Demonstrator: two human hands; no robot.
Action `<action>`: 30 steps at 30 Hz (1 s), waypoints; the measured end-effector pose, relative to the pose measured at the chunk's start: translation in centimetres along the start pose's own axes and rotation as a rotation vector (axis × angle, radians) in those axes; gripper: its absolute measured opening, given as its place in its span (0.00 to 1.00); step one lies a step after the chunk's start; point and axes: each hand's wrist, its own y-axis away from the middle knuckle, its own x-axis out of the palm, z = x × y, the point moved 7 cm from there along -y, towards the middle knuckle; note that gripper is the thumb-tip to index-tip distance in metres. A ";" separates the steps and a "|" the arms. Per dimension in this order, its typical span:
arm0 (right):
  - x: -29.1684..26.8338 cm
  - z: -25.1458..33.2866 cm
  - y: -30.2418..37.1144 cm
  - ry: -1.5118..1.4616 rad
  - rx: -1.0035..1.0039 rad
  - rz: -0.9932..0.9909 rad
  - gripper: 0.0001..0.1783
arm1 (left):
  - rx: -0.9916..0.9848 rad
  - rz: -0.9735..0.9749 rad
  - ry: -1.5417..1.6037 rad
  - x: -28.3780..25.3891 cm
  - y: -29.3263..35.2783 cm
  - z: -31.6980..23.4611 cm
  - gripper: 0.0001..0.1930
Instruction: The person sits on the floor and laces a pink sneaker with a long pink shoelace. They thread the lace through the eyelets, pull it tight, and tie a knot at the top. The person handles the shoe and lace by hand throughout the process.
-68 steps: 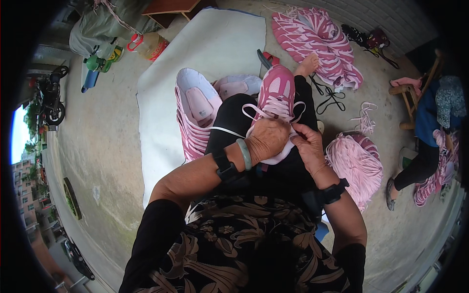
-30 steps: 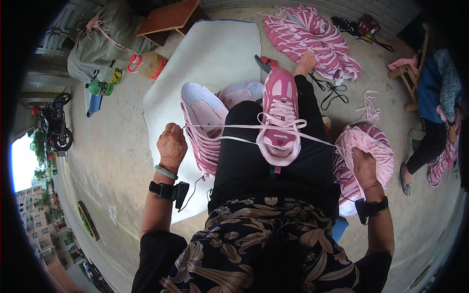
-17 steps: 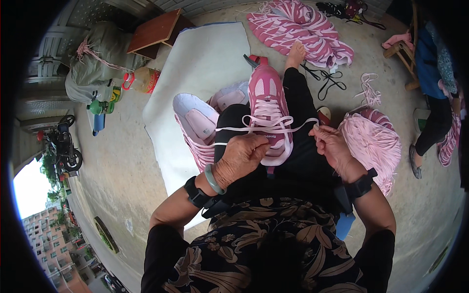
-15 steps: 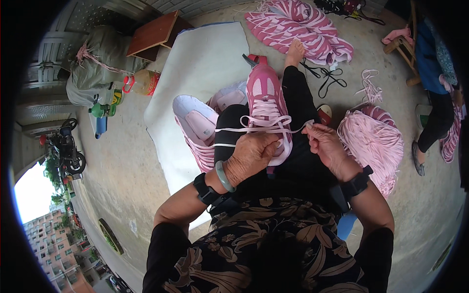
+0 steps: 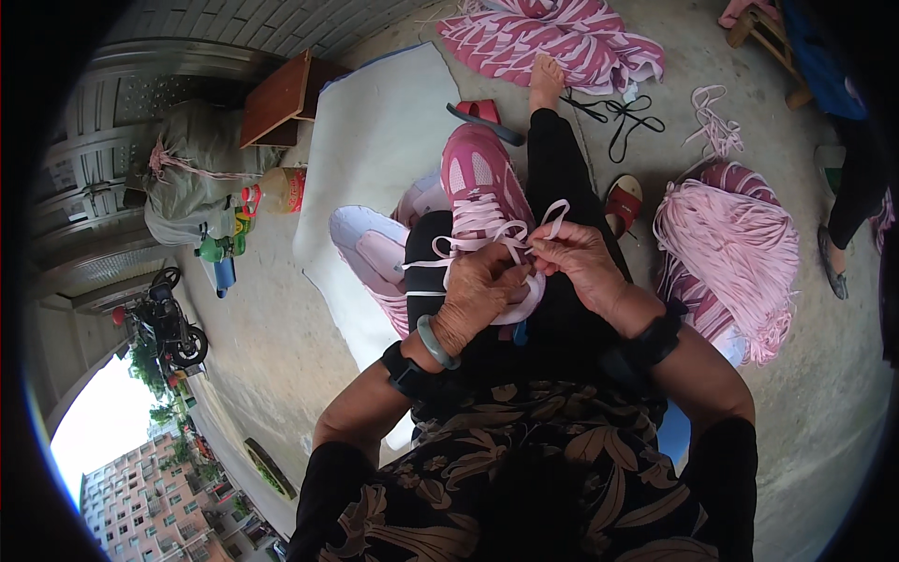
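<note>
On the person's lap lay a pink sneaker [image 5: 482, 201], toe pointing away, as both hands met over its tongue. Left hand [image 5: 479, 292] and right hand [image 5: 579, 264] each pinched the pale pink lace [image 5: 487, 236] (fingers closed on it). Just right lay a heap of pink laces [image 5: 735, 253]; a second sneaker [image 5: 375, 262] rested left.

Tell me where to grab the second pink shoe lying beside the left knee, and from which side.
Grip the pink shoe by the rim of its open collar, coming from the person's left: the opening faces up and that side is free, while the black-trousered leg likely crowds its right side.
</note>
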 end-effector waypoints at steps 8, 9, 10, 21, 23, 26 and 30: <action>0.7 0.9 -0.4 0.112 -0.211 -0.036 0.04 | -0.032 0.009 0.141 0.3 -0.3 1.0 0.06; 0.7 1.1 -0.4 0.124 -0.231 -0.045 0.04 | -0.022 -0.002 0.145 0.3 -0.3 1.0 0.05; 0.7 1.1 -0.5 0.138 -0.238 -0.049 0.05 | -0.016 -0.003 0.136 0.3 -0.4 1.0 0.05; 2.7 3.2 -0.2 0.765 -0.549 -0.067 0.07 | -0.081 0.122 0.187 -0.1 -0.2 1.2 0.06; 2.1 2.3 -0.8 0.654 -0.475 -0.066 0.06 | -0.105 0.095 0.213 -0.1 -0.2 1.1 0.07; 0.7 0.4 -1.3 0.310 -0.242 -0.005 0.04 | -0.128 0.069 0.239 0.0 -0.3 1.7 0.07; 1.0 0.4 -1.0 0.095 -0.037 -0.005 0.05 | -0.188 0.060 0.328 0.2 -0.5 1.7 0.06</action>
